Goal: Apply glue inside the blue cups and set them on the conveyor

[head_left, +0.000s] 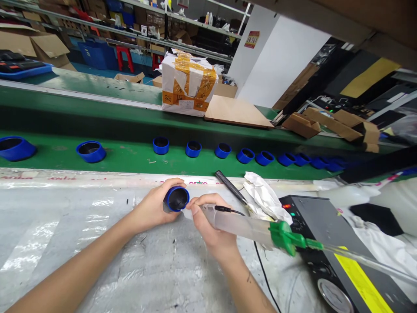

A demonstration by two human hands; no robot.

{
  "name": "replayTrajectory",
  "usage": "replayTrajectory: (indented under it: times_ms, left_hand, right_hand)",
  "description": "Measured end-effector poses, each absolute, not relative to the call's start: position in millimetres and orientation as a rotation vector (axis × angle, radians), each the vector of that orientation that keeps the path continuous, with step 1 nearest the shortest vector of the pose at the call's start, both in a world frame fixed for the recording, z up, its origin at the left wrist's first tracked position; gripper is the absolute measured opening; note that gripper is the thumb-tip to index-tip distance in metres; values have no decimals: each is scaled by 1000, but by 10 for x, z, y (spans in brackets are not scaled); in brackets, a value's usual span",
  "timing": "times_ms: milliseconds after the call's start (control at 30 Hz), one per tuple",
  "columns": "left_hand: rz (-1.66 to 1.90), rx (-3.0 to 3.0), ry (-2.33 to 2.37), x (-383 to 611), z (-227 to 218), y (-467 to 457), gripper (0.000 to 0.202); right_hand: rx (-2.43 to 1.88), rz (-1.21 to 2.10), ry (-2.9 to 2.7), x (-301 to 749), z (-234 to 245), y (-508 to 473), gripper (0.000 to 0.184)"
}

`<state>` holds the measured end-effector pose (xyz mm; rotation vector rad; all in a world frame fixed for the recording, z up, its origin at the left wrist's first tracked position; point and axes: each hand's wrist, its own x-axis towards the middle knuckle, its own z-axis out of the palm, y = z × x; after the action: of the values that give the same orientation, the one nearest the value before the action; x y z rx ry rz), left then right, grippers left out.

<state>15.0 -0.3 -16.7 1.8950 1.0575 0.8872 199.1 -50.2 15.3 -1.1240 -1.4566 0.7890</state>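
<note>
Just above a bench (137,278) sheeted in shiny, wrinkled plastic, the left hand (159,206) is curled around a short round blue cup (178,200), its mouth tipped up and its inside dark; I can't make out anything lying in it. The right hand (211,221) grips a cloudy, translucent syringe barrel (244,227), its tip at the cup's near rim, touching or not I can't tell. What fills the barrel is unclear. A glossy green cap (286,238) closes its back end, joined to a clear tube (361,259).

Beyond, similar blue cups (161,146), black within, line a smooth green belt (127,163). Near the right hand lie crumpled white paper or cloth (265,198) and a textured black handle (230,186), beside a boxy dark machine (321,217).
</note>
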Motion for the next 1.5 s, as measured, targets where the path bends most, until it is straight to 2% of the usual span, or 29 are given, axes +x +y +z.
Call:
replayTrajectory:
  times_ms: [267, 733, 1500]
  left_hand:
    - [858, 1871, 1040, 130, -183, -10, 70]
    - [838, 1854, 1014, 141, -149, -16, 66]
    - [854, 1894, 1019, 130, -160, 0, 67]
  right_hand:
    - [-1078, 807, -1462, 1927, 174, -503, 4]
    - [-1070, 751, -1410, 1795, 153, -456, 3]
    - [-924, 703, -1244, 1713, 118, -363, 10]
